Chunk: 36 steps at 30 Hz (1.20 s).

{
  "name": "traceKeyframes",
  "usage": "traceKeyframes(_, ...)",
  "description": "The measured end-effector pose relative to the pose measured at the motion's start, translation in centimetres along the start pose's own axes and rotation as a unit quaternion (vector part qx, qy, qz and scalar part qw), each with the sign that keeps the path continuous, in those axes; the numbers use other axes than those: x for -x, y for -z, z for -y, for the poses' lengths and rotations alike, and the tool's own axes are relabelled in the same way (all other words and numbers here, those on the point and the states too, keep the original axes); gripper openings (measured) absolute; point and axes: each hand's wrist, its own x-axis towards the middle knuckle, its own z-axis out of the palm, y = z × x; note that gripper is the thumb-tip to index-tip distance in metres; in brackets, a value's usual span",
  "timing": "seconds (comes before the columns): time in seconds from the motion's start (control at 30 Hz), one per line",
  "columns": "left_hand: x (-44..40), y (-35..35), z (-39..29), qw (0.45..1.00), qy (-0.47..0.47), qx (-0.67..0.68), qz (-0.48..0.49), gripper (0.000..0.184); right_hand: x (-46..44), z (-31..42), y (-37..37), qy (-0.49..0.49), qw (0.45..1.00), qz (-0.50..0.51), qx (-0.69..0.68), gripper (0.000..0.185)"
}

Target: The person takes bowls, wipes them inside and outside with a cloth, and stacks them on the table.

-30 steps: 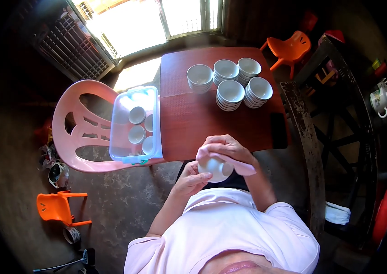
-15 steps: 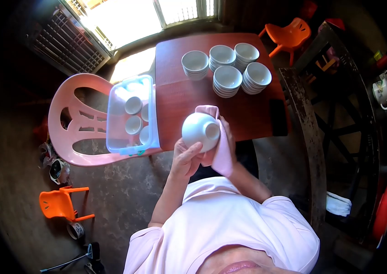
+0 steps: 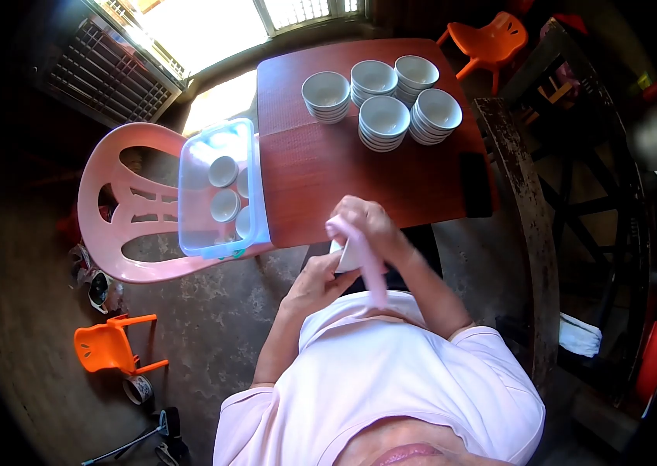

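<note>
My left hand (image 3: pixel 319 281) grips a white bowl (image 3: pixel 350 256) by its side, just off the near edge of the red-brown table (image 3: pixel 305 186). Above the bowl, my right hand (image 3: pixel 371 225) is closed on a pink cloth (image 3: pixel 367 260), which hangs down over the bowl and hides much of it. Several stacks of white bowls (image 3: pixel 384 118) stand upright toward the far side of the table. To the left, a clear plastic bin (image 3: pixel 195 210) holds several more white bowls (image 3: pixel 223 172).
The bin rests on a pink chair (image 3: pixel 103 233) against the table's left side. A black item (image 3: pixel 474 185) lies at the table's right edge. A dark wooden bench (image 3: pixel 518 179) stands to the right. Small orange chairs (image 3: pixel 103 347) (image 3: pixel 487 43) stand at lower left and upper right.
The bowl has tipped and come down closer to my body, and is now mostly covered. My right hand has moved from behind the bowl to above it with the cloth. The table appears higher in view.
</note>
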Motion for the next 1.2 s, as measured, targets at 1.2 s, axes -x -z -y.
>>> traceKeyframes(1.2, -0.1, 1.1, 2.3, 0.822, 0.089, 0.562, -0.013, 0.039, 0.1, 0.6, 0.0, 0.22, 0.975, -0.004, -0.038, 0.029)
